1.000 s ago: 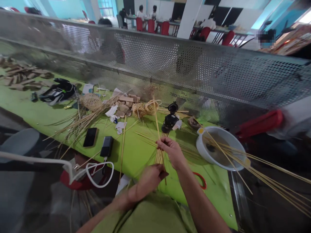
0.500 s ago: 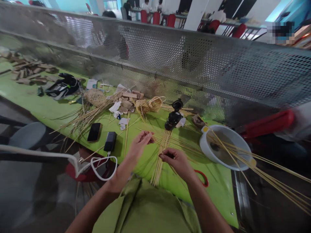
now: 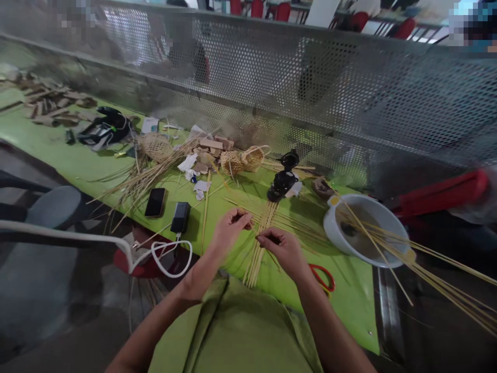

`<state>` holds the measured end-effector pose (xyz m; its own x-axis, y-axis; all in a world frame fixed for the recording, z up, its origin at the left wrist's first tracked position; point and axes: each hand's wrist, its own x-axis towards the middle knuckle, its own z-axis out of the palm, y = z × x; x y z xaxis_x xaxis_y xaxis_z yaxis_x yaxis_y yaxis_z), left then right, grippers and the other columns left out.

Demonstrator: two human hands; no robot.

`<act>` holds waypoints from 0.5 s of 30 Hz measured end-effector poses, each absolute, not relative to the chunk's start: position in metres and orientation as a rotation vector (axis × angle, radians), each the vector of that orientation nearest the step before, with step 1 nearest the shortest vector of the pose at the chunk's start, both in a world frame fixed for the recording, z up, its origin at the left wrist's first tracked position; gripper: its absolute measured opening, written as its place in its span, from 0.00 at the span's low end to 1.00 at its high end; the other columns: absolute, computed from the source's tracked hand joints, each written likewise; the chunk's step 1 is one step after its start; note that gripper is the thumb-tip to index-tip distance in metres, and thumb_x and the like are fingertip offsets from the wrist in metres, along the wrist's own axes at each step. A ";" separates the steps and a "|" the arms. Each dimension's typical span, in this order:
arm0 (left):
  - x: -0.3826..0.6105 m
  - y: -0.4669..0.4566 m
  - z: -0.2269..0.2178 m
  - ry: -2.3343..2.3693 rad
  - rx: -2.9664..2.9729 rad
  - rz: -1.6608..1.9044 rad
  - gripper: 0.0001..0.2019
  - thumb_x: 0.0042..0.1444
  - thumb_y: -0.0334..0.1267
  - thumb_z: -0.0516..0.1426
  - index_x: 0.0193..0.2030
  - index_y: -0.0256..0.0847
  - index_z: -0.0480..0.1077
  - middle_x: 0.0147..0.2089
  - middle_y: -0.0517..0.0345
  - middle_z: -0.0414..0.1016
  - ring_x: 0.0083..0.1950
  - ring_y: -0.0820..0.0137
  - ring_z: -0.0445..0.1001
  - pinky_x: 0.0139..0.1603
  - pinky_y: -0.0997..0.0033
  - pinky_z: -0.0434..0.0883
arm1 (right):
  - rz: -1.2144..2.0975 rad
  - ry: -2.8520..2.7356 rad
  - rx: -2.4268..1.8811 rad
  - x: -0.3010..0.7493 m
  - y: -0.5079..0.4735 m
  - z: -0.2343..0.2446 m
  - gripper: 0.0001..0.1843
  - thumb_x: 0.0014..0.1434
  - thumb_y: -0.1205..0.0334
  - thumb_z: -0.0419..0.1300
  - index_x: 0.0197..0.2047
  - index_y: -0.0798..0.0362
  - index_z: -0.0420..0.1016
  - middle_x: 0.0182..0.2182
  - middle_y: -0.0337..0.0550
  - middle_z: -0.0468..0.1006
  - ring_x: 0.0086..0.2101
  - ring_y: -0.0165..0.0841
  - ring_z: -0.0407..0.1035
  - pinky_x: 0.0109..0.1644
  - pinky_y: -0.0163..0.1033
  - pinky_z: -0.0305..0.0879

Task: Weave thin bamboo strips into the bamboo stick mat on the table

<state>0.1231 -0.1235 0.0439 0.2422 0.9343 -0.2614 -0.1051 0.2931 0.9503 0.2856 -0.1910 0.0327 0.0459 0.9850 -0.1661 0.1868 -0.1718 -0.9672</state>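
A row of thin bamboo strips (image 3: 259,243) lies flat on the green table (image 3: 73,160), pointing away from me. My left hand (image 3: 230,230) is curled with its fingertips pinched at the left edge of the strips. My right hand (image 3: 282,249) rests on the strips' right side, thumb and fingers pinched on them. More strips cross under the row towards the right.
A white basin (image 3: 363,230) of water holds long strips that stick out to the right. Red-handled scissors (image 3: 322,277), a black pot (image 3: 282,181), small woven baskets (image 3: 241,160), a phone (image 3: 156,202), a charger (image 3: 180,217) and loose straw lie about. A perforated metal screen (image 3: 272,77) backs the table.
A second ago both hands held the strips up on end; now the strips lie flat on the table. My left hand has come forward to their left edge.
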 end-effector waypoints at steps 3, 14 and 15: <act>0.122 -0.123 0.041 1.064 0.998 0.920 0.14 0.47 0.48 0.66 0.29 0.40 0.74 0.28 0.58 0.76 0.31 0.70 0.73 0.39 0.67 0.73 | 1.235 -1.239 -1.483 0.287 -0.191 0.032 0.15 0.55 0.48 0.67 0.30 0.52 0.80 0.24 0.40 0.77 0.27 0.33 0.68 0.32 0.36 0.60; 0.125 -0.132 0.044 1.034 1.028 0.855 0.02 0.50 0.40 0.64 0.29 0.48 0.77 0.29 0.59 0.76 0.32 0.66 0.73 0.40 0.63 0.73 | 1.369 -1.138 -1.451 0.289 -0.189 0.027 0.14 0.52 0.50 0.69 0.30 0.53 0.78 0.22 0.37 0.74 0.24 0.30 0.64 0.29 0.36 0.60; 0.125 -0.132 0.044 1.038 1.033 0.850 0.03 0.50 0.40 0.64 0.27 0.48 0.76 0.29 0.59 0.76 0.32 0.66 0.73 0.40 0.63 0.73 | 1.375 -1.130 -1.451 0.289 -0.189 0.027 0.14 0.51 0.50 0.69 0.30 0.53 0.78 0.22 0.37 0.74 0.24 0.30 0.64 0.29 0.36 0.60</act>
